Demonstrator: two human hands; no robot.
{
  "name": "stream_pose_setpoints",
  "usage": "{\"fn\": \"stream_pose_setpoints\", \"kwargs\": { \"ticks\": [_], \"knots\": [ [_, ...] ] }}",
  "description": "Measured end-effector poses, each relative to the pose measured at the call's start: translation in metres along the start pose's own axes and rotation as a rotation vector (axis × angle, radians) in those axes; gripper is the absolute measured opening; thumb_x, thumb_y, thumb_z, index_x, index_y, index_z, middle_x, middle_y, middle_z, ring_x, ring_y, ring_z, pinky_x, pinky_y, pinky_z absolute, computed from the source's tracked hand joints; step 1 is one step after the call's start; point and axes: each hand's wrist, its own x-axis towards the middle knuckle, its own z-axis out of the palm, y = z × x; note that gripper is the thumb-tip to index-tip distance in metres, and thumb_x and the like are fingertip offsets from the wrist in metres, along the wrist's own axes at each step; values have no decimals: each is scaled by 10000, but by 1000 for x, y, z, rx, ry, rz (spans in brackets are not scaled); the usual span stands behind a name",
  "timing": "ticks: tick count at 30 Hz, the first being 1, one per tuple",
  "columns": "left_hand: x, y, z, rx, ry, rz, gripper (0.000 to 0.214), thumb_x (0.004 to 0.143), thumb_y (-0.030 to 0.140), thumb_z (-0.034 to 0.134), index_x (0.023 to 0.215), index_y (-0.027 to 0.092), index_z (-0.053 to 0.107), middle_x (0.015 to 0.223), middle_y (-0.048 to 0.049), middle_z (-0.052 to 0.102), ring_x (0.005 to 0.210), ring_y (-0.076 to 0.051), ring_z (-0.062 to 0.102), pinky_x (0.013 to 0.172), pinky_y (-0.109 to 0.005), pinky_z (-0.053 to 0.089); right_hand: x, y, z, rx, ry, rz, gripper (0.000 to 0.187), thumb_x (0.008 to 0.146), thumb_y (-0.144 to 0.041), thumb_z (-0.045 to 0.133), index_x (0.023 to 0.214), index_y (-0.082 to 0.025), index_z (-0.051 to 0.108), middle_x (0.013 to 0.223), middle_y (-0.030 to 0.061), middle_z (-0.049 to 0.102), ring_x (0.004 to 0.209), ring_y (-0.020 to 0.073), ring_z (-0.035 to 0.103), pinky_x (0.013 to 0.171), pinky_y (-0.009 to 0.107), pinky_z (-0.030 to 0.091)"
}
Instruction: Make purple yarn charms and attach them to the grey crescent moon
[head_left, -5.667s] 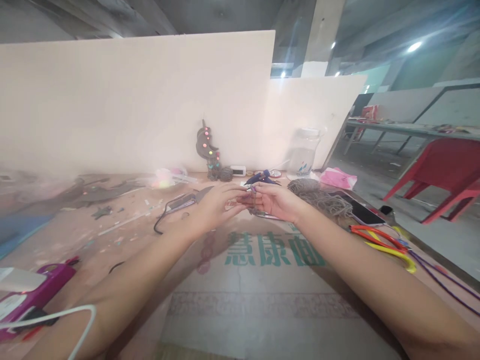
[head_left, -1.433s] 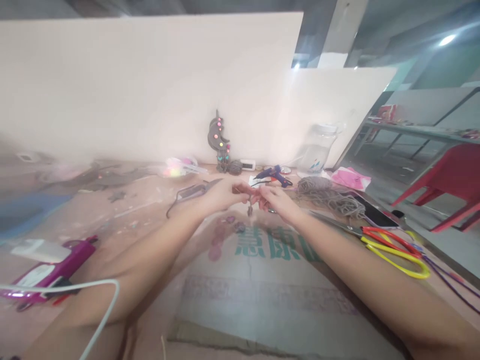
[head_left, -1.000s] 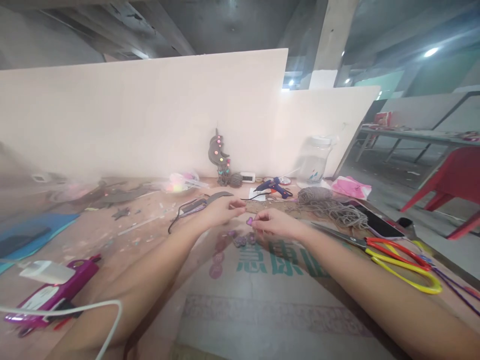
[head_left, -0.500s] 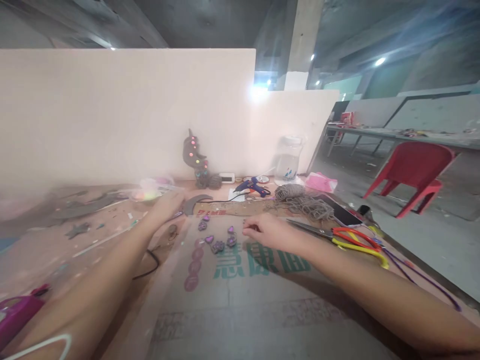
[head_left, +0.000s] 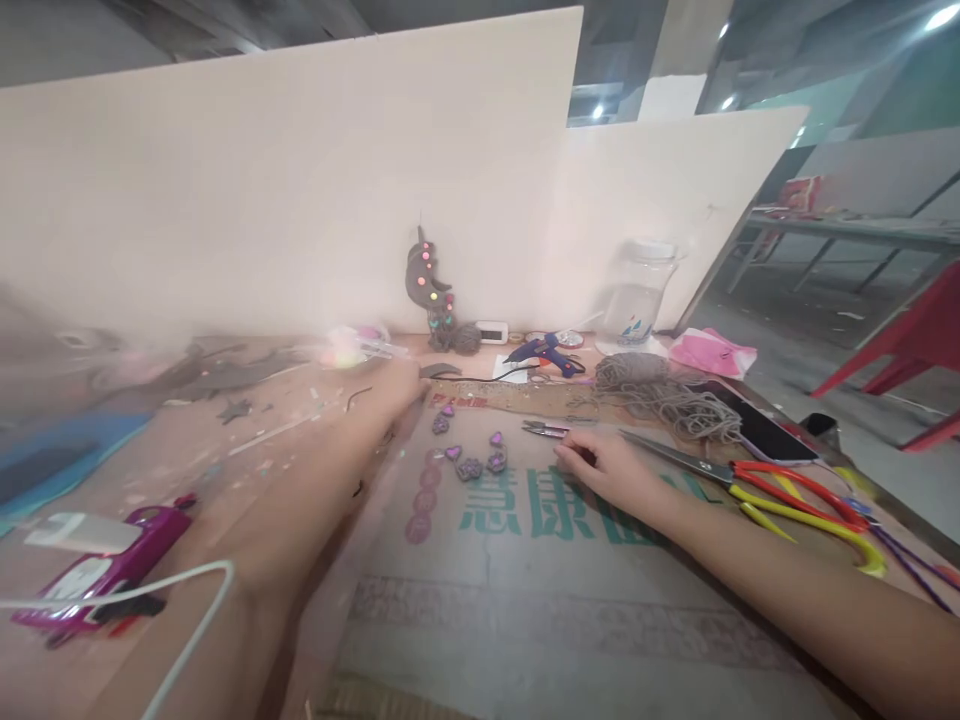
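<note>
My left hand (head_left: 403, 385) reaches to the far part of the table, close to a grey crescent piece (head_left: 441, 370). Its fingers are blurred and partly lost against the table, so their grip cannot be made out. Low over a printed translucent sheet, my right hand (head_left: 604, 465) has its fingers curled, with thumb and forefinger nearly meeting; anything in them is hidden. Beside those fingertips lies a small pointed tool with a purple handle (head_left: 546, 430). To its left, purple hearts (head_left: 453, 453) and grey-purple flower pieces (head_left: 469, 469) lie on the sheet (head_left: 480, 650).
Large scissors (head_left: 720, 470) lie right of my hand, near grey yarn (head_left: 690, 405) and a phone (head_left: 757, 425). A glue gun (head_left: 544, 352), a decorated moon figure (head_left: 424, 280) and a water jug (head_left: 641, 290) stand behind. A magenta device (head_left: 120, 570) sits left.
The view has turned left and down. My right hand has shifted right relative to the hearts and flowers, and the small pointed tool now shows beside it. My left hand stays near the crescent.
</note>
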Motion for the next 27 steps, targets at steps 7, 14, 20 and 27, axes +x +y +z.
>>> {"fn": "stream_pose_setpoints", "kwargs": {
  "ticks": [7,14,20,27],
  "knots": [
    [22,-6,7,76,-40,-27,353,949,339,598,1256,165,583,1262,-111,605,1068,-238,629,892,-447,554,-2,1,-2,-11,-62,-5,333,957,-405,432,752,-202,598,723,45,658,643,176,547,625,294,362],
    [17,-14,4,82,-55,-42,341,947,344,601,1242,174,595,1258,-103,609,1073,-243,628,893,-437,554,0,-1,-1,-45,-69,-23,332,952,-391,443,756,-198,629,729,54,676,635,178,548,620,297,366],
    [6,-6,-1,70,14,-24,350,948,342,599,1252,169,587,1263,-107,605,1071,-242,628,893,-444,555,0,1,0,-59,-63,-42,317,954,-373,448,761,-201,632,730,46,678,652,180,564,628,288,374],
    [-50,19,-14,33,55,185,254,926,332,536,1017,224,747,1094,-79,740,1037,-279,675,891,-330,496,0,4,2,-89,-66,-55,324,957,-389,453,754,-198,620,724,45,665,646,178,539,622,288,341]
  ]
}}
